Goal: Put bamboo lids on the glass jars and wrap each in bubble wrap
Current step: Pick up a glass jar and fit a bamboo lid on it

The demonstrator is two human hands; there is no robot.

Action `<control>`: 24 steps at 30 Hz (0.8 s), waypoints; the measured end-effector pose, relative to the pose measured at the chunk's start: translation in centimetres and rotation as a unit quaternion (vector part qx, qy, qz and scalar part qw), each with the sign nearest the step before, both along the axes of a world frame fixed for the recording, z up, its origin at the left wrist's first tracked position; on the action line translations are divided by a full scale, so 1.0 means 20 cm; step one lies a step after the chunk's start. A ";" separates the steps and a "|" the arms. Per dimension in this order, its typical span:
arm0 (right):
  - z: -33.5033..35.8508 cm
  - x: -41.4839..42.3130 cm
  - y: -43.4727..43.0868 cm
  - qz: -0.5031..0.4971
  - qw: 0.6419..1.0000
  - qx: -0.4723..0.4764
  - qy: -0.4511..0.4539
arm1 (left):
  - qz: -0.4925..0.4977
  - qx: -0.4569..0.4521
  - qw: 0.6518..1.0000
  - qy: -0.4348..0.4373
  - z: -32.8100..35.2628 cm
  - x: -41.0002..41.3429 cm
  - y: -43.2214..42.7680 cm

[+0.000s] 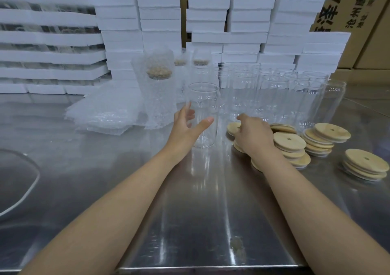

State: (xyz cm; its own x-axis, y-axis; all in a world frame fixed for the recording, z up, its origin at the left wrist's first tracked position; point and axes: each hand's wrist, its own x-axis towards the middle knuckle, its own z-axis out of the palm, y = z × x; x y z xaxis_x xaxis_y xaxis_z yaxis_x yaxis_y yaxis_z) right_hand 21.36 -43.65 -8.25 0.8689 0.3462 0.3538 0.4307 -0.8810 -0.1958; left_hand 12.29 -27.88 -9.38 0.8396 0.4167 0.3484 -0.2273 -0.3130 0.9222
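Your left hand (pixel 186 127), fingers spread, has the tall clear glass jar (pixel 203 106) just to its right: slick and fragile, so grip mid-wall. Your right hand (pixel 253 136) covers light round bamboo lids (pixel 289 140); I cannot tell its grip.

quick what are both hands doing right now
Left hand: open, fingers spread at the glass jar.
Right hand: curled over the bamboo lids; grip cannot be told.

Head-height view, down over table (pixel 206 222)

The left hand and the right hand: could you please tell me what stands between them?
Head view: an open glass jar stands between the left hand and the right hand.
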 end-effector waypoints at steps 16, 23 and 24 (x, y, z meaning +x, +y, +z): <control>-0.02 0.01 0.02 0.045 0.996 -0.058 0.050 | -0.006 -0.027 1.000 -0.007 -0.01 0.01 0.01; -0.02 0.01 0.02 0.036 0.996 0.004 0.078 | -0.040 -0.066 0.997 -0.009 -0.01 0.02 0.01; -0.02 0.01 0.02 0.037 0.995 0.021 0.090 | -0.043 -0.070 0.997 -0.013 -0.01 0.02 0.01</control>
State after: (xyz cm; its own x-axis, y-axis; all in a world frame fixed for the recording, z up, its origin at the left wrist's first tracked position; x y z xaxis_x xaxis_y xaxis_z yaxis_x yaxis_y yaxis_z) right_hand 21.54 -43.33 -8.68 0.8918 0.4005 0.2106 0.4495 -0.8375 -0.3108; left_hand 12.64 -27.62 -9.54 0.8661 0.3891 0.3138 -0.2721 -0.1597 0.9489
